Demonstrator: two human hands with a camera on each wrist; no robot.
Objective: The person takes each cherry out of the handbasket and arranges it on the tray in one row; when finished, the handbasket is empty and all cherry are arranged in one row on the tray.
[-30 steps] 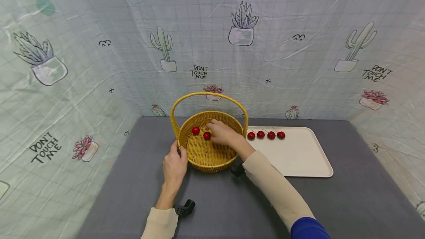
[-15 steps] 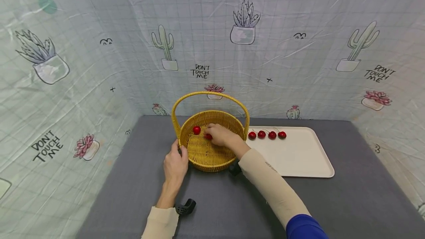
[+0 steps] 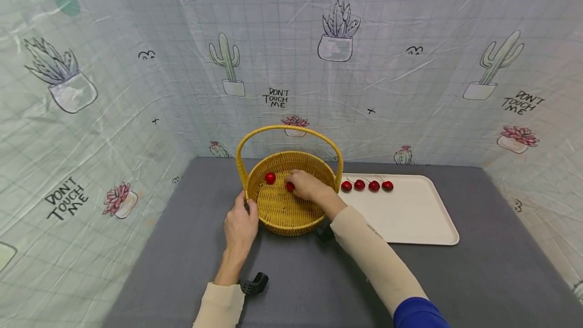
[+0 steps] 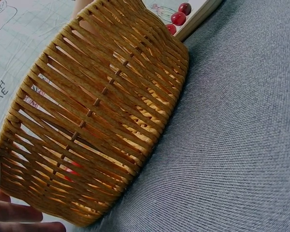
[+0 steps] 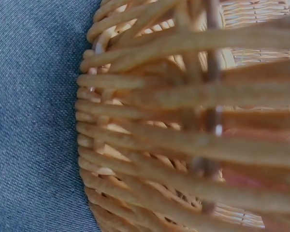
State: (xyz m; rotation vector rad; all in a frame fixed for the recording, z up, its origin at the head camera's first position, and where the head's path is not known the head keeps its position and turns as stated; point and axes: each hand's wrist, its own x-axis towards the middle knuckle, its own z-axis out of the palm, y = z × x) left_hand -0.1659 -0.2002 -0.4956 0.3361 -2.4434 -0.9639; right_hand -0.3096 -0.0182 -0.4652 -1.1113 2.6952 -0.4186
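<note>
A yellow wicker basket (image 3: 284,211) with a tall arched handle stands on the grey table. My left hand (image 3: 240,224) grips its left rim, thumb on the near side of the rim; its fingers (image 4: 17,212) show against the wicker in the left wrist view. My right hand (image 3: 307,185) reaches down inside the basket and pinches a red cherry (image 3: 290,187), partly covered by the fingertips. Another cherry (image 3: 270,178) lies at the basket's left inside. In the right wrist view the basket's woven side (image 5: 150,116) hides most of that hand.
A cream tray (image 3: 416,214) lies just right of the basket. Several stemmed cherries (image 3: 374,186) sit in a row along its back left edge. Behind the table hangs a cactus-printed curtain (image 3: 291,54).
My right fingers have closed on the nearer cherry, and it has shifted slightly right with them. My left hand keeps its place on the rim.
</note>
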